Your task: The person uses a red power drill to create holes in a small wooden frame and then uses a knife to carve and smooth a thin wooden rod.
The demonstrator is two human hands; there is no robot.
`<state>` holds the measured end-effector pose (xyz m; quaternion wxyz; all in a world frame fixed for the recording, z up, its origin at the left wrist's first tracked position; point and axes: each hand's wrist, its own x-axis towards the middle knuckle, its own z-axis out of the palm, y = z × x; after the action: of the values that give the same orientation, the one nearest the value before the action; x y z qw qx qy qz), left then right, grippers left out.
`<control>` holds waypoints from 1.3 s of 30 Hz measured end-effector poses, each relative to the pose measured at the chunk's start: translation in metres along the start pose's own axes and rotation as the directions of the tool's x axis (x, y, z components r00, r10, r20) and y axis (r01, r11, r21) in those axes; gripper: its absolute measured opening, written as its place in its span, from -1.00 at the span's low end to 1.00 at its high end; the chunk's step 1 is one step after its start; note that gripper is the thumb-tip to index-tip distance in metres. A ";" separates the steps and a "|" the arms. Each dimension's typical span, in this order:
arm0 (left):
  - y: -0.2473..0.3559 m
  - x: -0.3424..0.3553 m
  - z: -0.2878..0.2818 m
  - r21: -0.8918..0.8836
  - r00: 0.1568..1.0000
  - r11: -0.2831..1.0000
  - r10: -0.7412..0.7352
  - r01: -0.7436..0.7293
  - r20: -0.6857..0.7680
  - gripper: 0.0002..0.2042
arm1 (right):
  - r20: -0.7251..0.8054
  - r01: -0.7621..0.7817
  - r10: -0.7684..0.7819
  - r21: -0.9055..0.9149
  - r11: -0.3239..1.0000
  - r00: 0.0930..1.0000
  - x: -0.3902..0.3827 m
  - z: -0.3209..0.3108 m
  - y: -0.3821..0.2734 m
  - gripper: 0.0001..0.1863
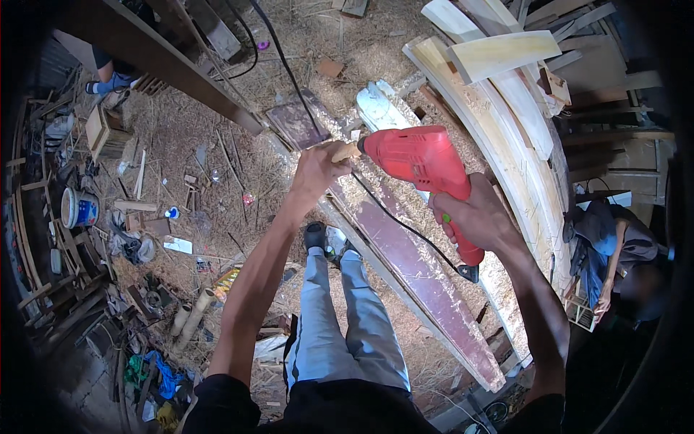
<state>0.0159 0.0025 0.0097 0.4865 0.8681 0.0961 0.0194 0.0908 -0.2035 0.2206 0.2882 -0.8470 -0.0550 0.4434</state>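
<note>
A red electric drill (416,155) is held level in my right hand (481,217), its fingers wrapped round the handle. The black chuck end points left, toward my left hand (318,170). Those fingers are closed on a small pale piece of wood (348,152) right at the chuck; whether a bit enters it is hidden. Beneath both hands lies a long maroon board (405,253) strewn with wood shavings. From the drill's handle a black cord (405,226) runs back across the board toward my left hand.
Curved pale planks (499,130) are stacked at the right. Another person (614,239) sits low beyond them; a further person's foot (108,85) shows far left. A dark beam (173,65) slants across the upper left. Shavings and scraps cover the floor around a white bucket (78,207).
</note>
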 end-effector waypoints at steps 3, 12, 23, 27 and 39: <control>0.004 -0.003 -0.003 -0.103 0.999 0.995 -0.021 0.018 -0.025 -0.76 | 0.003 0.018 -0.018 -0.010 1.000 1.000 0.001 0.000 0.000 -0.78; -0.004 -0.003 -0.001 -0.044 1.000 0.999 0.005 -0.005 -0.007 -0.69 | -0.007 -0.007 0.007 -0.003 1.000 1.000 0.007 0.001 0.000 -0.78; 0.005 -0.007 -0.009 -0.100 0.999 0.994 -0.045 0.044 -0.002 -0.66 | -0.018 -0.006 0.005 -0.047 0.999 1.000 0.021 0.015 0.000 -0.76; 0.000 -0.003 -0.004 -0.060 1.000 0.998 -0.026 0.027 0.018 -0.66 | -0.029 -0.048 0.047 -0.054 0.997 0.998 0.015 0.011 -0.012 -0.76; -0.008 0.000 -0.003 0.030 0.999 0.999 0.041 -0.042 0.035 -0.72 | -0.067 -0.066 0.063 -0.043 0.997 0.996 0.013 0.019 -0.010 -0.75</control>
<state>0.0140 0.0091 0.0050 0.4742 0.8776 0.0698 0.0130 0.0849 -0.1821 0.2081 0.2562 -0.8687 -0.0282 0.4230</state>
